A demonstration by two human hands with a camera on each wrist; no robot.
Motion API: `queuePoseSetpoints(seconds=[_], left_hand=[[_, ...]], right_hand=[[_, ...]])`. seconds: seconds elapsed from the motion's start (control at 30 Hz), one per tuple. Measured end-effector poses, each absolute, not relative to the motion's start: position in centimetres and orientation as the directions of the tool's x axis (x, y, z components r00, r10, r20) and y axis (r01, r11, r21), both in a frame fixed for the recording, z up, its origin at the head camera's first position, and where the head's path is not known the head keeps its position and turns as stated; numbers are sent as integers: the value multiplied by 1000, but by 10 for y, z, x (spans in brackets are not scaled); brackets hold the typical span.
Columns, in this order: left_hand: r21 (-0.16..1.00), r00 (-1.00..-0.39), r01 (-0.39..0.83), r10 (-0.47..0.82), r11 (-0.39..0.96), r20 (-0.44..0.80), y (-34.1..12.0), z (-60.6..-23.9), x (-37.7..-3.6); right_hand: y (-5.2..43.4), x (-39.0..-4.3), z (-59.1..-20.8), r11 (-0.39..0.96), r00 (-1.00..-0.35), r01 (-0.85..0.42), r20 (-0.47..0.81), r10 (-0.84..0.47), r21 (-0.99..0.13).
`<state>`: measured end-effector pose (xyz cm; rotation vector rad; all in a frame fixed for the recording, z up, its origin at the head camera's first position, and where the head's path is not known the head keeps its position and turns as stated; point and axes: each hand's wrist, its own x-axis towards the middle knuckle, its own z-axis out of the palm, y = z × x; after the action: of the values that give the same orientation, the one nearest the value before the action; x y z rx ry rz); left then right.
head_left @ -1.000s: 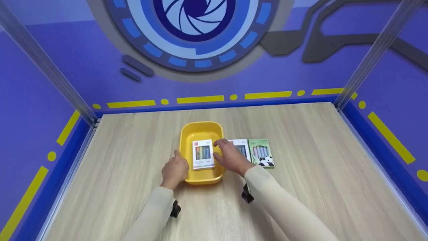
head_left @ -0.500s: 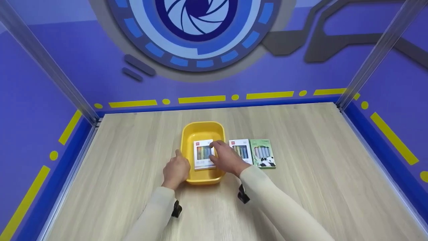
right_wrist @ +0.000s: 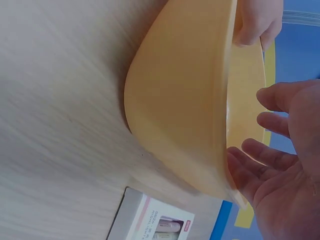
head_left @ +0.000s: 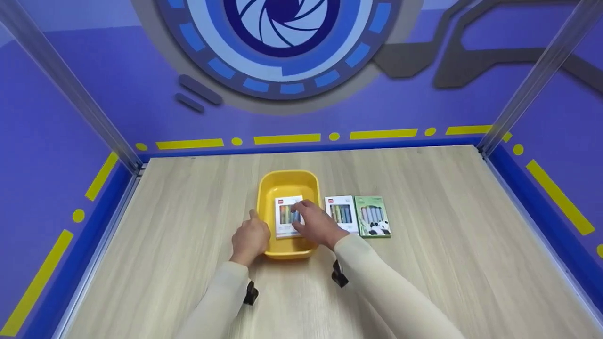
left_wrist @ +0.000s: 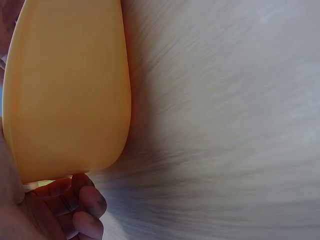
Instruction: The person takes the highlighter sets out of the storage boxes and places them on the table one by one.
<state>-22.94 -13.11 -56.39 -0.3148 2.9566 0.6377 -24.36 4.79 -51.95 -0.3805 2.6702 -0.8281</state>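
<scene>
Head view: I see the left hand (head_left: 251, 236) gripping the tub (head_left: 288, 255), presumably to steady it, while the right hand (head_left: 316, 223), fingers loosely spread and empty, hangs over the box (head_left: 284, 219) inside.

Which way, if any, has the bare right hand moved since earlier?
Yes: in the head view the right hand shifted left, away from the flat green panda box, farther over the yellow oblong plastic basin.
</scene>
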Motion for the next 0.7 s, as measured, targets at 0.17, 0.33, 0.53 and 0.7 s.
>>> queuePoseSetpoints(seconds=[0.17, 0.33, 0.53, 0.7], left_hand=[[402, -976, -213, -172, 890, -137, -132, -565, -230], [407, -977, -208, -171, 890, -126, -132, -564, -229], [408, -977, -208, -171, 889, -126, -132, -564, -228], [410, -977, -211, -176, 887, -123, -133, -564, -228]], right_hand=[[45, -243, -521, 800, -906, -246, -165, -391, -547], [40, -241, -521, 806, -897, -237, -196, -395, -542], [36, -239, -523, 815, -886, -253, -214, -412, -521], [35, -239, -524, 811, -876, -241, -240, -418, -533]])
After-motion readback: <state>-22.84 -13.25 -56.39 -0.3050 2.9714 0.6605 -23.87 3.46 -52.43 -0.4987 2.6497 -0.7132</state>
